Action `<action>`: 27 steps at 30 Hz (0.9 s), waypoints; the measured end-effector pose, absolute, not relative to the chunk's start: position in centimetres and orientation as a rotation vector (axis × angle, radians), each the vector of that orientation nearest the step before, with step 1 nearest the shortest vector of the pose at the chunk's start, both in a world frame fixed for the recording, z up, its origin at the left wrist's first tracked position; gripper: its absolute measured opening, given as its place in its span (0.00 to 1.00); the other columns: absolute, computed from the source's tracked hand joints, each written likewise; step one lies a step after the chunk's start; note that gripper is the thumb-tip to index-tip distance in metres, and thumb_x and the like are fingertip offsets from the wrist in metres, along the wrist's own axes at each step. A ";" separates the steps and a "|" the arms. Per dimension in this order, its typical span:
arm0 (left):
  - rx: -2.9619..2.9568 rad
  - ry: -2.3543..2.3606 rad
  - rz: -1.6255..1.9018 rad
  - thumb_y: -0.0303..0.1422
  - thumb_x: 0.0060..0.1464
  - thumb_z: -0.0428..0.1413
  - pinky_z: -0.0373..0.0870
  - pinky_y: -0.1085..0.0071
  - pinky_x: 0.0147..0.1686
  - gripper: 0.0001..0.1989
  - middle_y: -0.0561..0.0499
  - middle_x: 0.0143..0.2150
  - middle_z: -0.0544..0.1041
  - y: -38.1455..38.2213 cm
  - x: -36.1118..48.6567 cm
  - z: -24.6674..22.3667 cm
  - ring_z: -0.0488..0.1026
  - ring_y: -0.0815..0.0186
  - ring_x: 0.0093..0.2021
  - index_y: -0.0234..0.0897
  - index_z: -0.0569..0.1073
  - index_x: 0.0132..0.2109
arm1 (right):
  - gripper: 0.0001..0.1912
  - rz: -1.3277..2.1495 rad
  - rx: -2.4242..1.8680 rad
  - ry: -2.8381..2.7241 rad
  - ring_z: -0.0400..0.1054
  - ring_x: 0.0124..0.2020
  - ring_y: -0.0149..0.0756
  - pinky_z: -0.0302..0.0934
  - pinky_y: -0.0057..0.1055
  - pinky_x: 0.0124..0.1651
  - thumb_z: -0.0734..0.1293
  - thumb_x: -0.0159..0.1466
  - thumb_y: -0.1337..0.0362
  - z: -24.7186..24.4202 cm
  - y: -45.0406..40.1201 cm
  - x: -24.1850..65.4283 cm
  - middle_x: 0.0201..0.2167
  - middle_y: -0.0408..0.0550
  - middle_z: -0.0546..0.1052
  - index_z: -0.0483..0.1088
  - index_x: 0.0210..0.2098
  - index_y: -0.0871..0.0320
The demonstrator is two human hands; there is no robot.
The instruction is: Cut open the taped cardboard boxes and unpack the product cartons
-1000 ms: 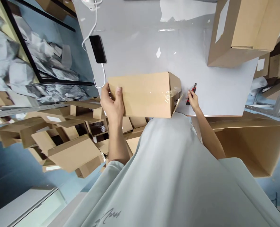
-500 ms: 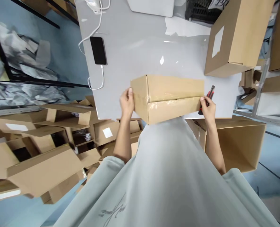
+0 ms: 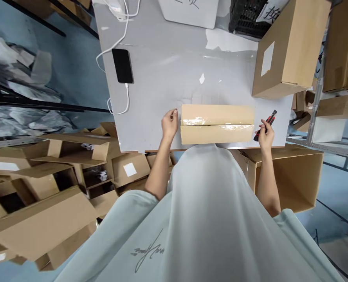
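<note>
A long, narrow cardboard box lies flat on the grey table near its front edge. Shiny clear tape runs along the seam on its top. Just off its left end is my left hand, fingers loosely bent, holding nothing and apart from the cardboard. Beyond the right end, my right hand has its fingers closed around a red and black utility knife. The knife points away to the upper right; part of its handle is hidden by my fingers.
A phone on a white cable lies at the table's left. A tall carton, a black crate and a grey-white panel stand at the back. Below the table's right edge is an open carton; several boxes crowd the left.
Both hands have come off the box ends. The box has turned square to me and settled flat on the table. My right hand has moved right with the utility knife.
</note>
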State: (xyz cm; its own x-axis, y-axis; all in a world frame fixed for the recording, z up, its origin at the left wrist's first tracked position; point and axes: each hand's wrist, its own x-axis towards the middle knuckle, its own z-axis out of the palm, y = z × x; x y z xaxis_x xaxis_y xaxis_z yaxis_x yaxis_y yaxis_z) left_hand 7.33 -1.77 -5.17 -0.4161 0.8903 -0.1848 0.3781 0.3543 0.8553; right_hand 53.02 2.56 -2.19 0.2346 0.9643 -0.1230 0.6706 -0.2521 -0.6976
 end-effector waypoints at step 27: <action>2.076 1.688 0.458 0.28 0.68 0.67 0.72 0.51 0.55 0.08 0.43 0.50 0.82 -5.7 16.9 7.9 0.75 0.48 0.53 0.40 0.79 0.52 | 0.17 0.805 -1.215 -2.323 0.79 0.59 0.56 0.76 0.55 0.61 0.68 0.78 0.51 7.8 8.5 47.5 0.59 0.54 0.85 0.84 0.60 0.46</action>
